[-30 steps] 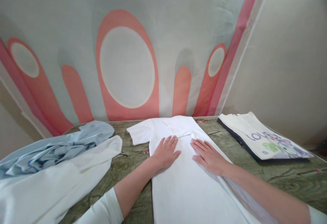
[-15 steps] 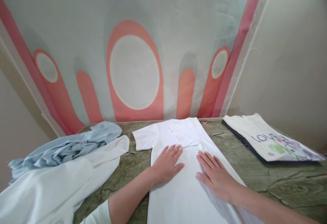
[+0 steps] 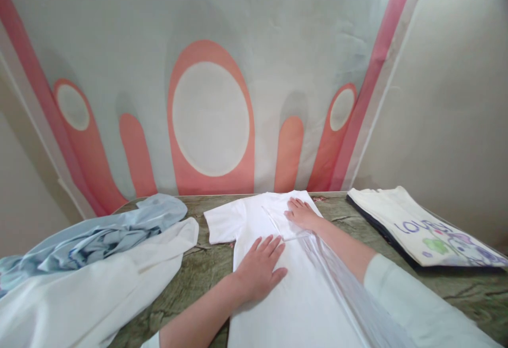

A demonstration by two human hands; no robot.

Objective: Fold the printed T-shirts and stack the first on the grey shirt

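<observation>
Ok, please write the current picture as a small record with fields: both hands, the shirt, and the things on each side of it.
Left hand: palm down on the shirt, fingers slightly spread
Right hand: on the shirt, farther up, near its far end
White shirt: lying on the table, one short sleeve outspread at left
Left side: light blue garment, crumpled, beside a white garment
Right side: folded cream garment with purple lettering
Table: wood-look surface

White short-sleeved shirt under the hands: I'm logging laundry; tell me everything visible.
The white shirt, soft-looking fabric, lies on the wood-patterned tabletop, one sleeve spread left, the other apparently folded inward. Creases line its right side. The bare left hand rests mid-shirt, the bare right hand higher. Its near end leaves the frame.
</observation>
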